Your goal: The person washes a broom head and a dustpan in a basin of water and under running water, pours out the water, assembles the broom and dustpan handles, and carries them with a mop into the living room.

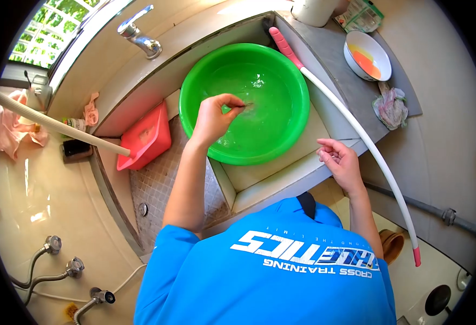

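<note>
Over the green basin [194,59], which holds water, my left hand [216,116] is raised with its fingertips pinched together. Something small and dark shows at the fingertips, too small to name. My right hand [340,162] hangs in the air to the right of the basin, near the front ledge of the sink, its fingers apart and curled a little, holding nothing. The basin sits inside the tiled sink [265,176]. A long white pole with a pink grip [357,127] leans past the right side of the basin.
A pink dustpan [154,138] with a pole stands left of the basin. A metal faucet [139,40] is at the back. On the right counter are a white bowl [367,56] and a crumpled cloth [390,108]. Pipe valves [75,266] line the lower left wall.
</note>
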A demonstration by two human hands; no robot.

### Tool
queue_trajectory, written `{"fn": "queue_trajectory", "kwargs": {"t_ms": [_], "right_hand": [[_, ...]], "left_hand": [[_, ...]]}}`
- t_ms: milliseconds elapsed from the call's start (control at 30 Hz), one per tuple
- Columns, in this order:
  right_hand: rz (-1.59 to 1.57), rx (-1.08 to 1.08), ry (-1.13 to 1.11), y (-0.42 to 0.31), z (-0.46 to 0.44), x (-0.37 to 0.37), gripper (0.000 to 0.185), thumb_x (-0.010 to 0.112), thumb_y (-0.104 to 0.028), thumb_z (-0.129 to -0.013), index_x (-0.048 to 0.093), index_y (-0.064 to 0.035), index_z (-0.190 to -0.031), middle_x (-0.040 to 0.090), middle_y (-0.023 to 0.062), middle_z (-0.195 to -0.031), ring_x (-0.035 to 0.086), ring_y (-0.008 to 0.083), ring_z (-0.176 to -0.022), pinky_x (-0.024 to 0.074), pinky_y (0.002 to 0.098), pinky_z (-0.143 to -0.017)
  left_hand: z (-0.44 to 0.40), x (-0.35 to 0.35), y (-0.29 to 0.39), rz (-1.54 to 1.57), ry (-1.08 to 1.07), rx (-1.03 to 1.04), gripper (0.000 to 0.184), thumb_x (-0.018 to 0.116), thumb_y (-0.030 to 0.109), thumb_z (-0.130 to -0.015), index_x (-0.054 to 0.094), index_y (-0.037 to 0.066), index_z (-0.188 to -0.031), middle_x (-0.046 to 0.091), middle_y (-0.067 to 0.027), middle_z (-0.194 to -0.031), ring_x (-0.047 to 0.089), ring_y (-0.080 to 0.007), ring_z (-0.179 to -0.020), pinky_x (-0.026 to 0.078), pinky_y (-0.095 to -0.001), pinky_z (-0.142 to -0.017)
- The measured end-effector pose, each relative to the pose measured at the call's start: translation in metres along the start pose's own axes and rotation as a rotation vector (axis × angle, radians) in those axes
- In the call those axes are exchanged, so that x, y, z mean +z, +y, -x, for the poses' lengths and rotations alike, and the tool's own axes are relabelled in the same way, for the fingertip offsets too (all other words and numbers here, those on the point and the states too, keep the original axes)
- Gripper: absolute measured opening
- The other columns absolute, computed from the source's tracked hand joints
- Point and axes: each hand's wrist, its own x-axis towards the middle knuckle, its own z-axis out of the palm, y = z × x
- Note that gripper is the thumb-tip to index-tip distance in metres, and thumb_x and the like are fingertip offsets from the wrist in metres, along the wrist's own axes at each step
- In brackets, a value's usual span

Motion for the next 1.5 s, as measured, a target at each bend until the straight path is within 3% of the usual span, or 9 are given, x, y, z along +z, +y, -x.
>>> {"fn": "queue_trajectory", "kwargs": {"t_ms": [67,133,467,500,567,867,1133,1300,1500], "right_hand": [[0.079,-0.027,0.031,0.002,0.006,0.000,0.026,0.057,-0.006,-0.082,0.058,-0.0005,-0.107,0.060,0.0044,-0.082,0.055,0.0079,-0.071,0.0467,0.0214,-0.064],[0.098,-0.038,0.024,0.000,0.018,0.000,0.026,0.057,-0.006,-0.082,0.058,-0.0012,-0.107,0.060,0.0052,-0.081,0.055,0.0083,-0.070,0.0467,0.0217,-0.063],[0.067,0.049,0.194,0.027,0.082,-0.021,0.022,0.059,-0.006,-0.081,0.060,-0.0020,-0.102,0.060,0.0059,-0.080,0.056,0.0094,-0.068,0.0472,0.0225,-0.063],[0.014,0.087,0.193,0.034,0.087,-0.021,0.021,0.059,-0.006,-0.081,0.060,-0.0018,-0.102,0.061,0.0059,-0.080,0.057,0.0095,-0.069,0.0474,0.0228,-0.063],[-0.042,0.143,0.201,0.044,0.099,-0.024,0.020,0.058,-0.006,-0.081,0.060,-0.0012,-0.101,0.061,0.0058,-0.079,0.058,0.0096,-0.070,0.0479,0.0230,-0.063],[0.097,0.030,0.237,0.092,0.146,-0.043,0.018,0.057,-0.011,-0.081,0.060,-0.0026,-0.097,0.063,0.0105,-0.079,0.060,0.0213,-0.071,0.0468,0.0302,-0.063],[-0.102,0.194,0.313,0.121,0.172,-0.058,0.021,0.056,-0.011,-0.084,0.058,-0.0033,-0.104,0.062,0.0081,-0.079,0.059,0.0149,-0.070,0.0467,0.0272,-0.064],[-0.606,0.134,0.500,0.132,0.220,-0.082,0.029,0.055,-0.009,-0.086,0.052,-0.0041,-0.114,0.061,0.0062,-0.086,0.057,0.0109,-0.073,0.0457,0.0246,-0.062],[-0.726,0.066,0.769,0.096,0.266,-0.118,0.036,0.056,-0.009,-0.084,0.049,0.0003,-0.118,0.060,0.0035,-0.089,0.056,0.0085,-0.076,0.0445,0.0214,-0.062]], "left_hand": [[-0.001,0.011,-0.026,0.162,-0.027,-0.056,0.017,0.066,0.006,-0.073,0.063,0.004,-0.090,0.065,-0.0089,-0.077,0.061,-0.0162,-0.074,0.046,-0.0263,-0.065],[-0.004,0.015,-0.033,-0.482,-0.051,-0.313,0.026,0.066,0.003,-0.072,0.061,0.005,-0.097,0.065,-0.0077,-0.078,0.061,-0.0148,-0.074,0.046,-0.0265,-0.065],[-0.024,0.012,0.001,0.550,-0.265,-0.164,0.011,0.064,-0.001,-0.076,0.061,0.000,-0.087,0.064,-0.0049,-0.083,0.060,-0.0118,-0.076,0.048,-0.0229,-0.072],[-0.029,0.018,-0.011,0.456,-0.263,-0.271,0.010,0.065,0.001,-0.074,0.063,0.000,-0.084,0.064,-0.0047,-0.079,0.060,-0.0117,-0.072,0.048,-0.0233,-0.068],[-0.031,0.026,-0.032,-0.631,-0.130,-0.149,0.010,0.067,0.006,-0.069,0.065,0.001,-0.077,0.064,-0.0070,-0.068,0.061,-0.0130,-0.064,0.047,-0.0260,-0.059],[-0.023,0.062,0.039,0.148,-0.029,-0.084,0.009,0.064,-0.001,-0.077,0.059,-0.002,-0.085,0.062,-0.0052,-0.078,0.057,-0.0100,-0.072,0.045,-0.0212,-0.068],[0.020,0.187,0.152,0.671,-0.681,-0.151,0.015,0.059,-0.009,-0.075,0.055,0.003,-0.083,0.062,-0.0098,-0.086,0.061,-0.0210,-0.087,0.048,-0.0302,-0.082],[0.059,0.282,0.229,0.546,-1.115,-0.079,0.017,0.062,-0.009,-0.073,0.056,0.002,-0.084,0.058,-0.0047,-0.087,0.056,-0.0104,-0.081,0.046,-0.0231,-0.075],[0.077,0.362,0.250,0.476,-1.318,0.070,0.011,0.063,-0.005,-0.076,0.058,0.002,-0.083,0.057,-0.0007,-0.083,0.054,-0.0076,-0.079,0.044,-0.0213,-0.073]]}}
